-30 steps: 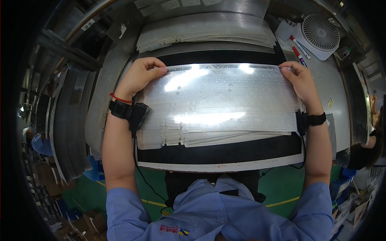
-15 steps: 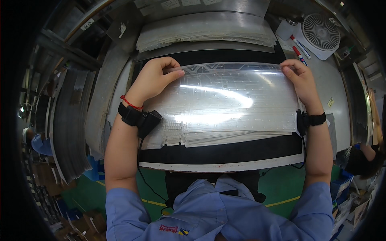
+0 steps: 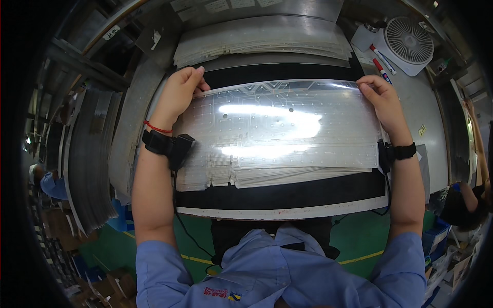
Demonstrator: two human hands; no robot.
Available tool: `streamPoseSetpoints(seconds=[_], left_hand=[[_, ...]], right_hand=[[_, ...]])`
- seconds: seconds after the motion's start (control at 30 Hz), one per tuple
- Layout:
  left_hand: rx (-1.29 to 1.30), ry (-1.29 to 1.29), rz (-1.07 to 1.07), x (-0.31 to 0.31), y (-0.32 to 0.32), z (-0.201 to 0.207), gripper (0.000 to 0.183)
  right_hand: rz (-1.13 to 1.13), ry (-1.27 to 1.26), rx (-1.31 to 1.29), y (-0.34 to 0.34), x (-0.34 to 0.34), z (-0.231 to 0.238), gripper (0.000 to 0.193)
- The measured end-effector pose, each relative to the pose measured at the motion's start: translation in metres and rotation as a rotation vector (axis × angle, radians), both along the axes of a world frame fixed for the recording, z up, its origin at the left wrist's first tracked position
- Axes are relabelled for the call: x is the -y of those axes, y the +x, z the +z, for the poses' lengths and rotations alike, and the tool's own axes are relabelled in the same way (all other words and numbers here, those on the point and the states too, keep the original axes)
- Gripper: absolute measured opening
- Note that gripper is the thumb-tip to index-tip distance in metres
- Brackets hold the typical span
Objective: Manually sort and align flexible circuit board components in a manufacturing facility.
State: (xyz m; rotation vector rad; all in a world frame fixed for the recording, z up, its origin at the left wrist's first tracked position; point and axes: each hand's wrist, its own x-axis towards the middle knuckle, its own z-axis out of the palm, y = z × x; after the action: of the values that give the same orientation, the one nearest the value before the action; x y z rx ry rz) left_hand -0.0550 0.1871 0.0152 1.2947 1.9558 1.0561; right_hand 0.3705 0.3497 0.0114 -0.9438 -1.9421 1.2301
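A clear plastic sheet [image 3: 287,97] printed with fine circuit traces and dots lies over a stack of similar sheets [image 3: 303,178], with bright glare across its middle. My right hand [image 3: 379,97] pinches its far right corner between thumb and fingers. At the far left corner is my left hand [image 3: 181,92], its thumb raised apart from the fingers. Those fingertips are at the sheet's edge, partly hidden, and the thumb does not press on it. Each wrist wears a black strap with a small device; a red cord circles the left one.
The stack rests on a black mat [image 3: 287,199] on the worktable. Behind it lies another pile of sheets [image 3: 267,38]. At the back right are a white fan [image 3: 409,41], a bottle [image 3: 365,37] and markers [image 3: 381,69]. Tall sheet stacks [image 3: 92,154] stand at left.
My left hand has moved left along the sheet's far edge to its corner, and its thumb has lifted off. My right hand keeps its pinch in the same place.
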Motion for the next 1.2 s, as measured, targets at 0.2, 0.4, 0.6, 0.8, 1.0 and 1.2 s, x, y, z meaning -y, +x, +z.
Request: streamPoseSetpoints(seconds=[0.2,0.4,0.6,0.8,1.0,1.2], left_hand=[[0.27,0.097,0.062,0.003,-0.011,-0.004,0.027],[0.505,0.077,-0.036,0.0,-0.028,-0.015,0.03],[0.501,0.063,-0.112,0.0,-0.043,-0.019,0.027],[0.627,0.26,-0.023,0.003,-0.054,-0.021,0.027],[0.741,0.389,0.316,-0.007,-0.041,-0.014,0.037],[0.52,0.301,0.202,0.003,-0.042,-0.01,0.041]], right_hand=[[-0.059,-0.066,-0.066,0.003,-0.005,-0.003,0.016],[-0.109,-0.105,-0.153,0.003,-0.011,-0.008,0.018],[-0.1,-0.15,-0.196,0.005,-0.014,-0.01,0.021],[-0.145,-0.227,-0.266,-0.001,-0.007,-0.007,0.038],[-0.049,-0.344,-0.22,0.004,-0.007,-0.005,0.048],[0.022,-0.079,0.18,-0.002,0.003,0.003,0.032]])
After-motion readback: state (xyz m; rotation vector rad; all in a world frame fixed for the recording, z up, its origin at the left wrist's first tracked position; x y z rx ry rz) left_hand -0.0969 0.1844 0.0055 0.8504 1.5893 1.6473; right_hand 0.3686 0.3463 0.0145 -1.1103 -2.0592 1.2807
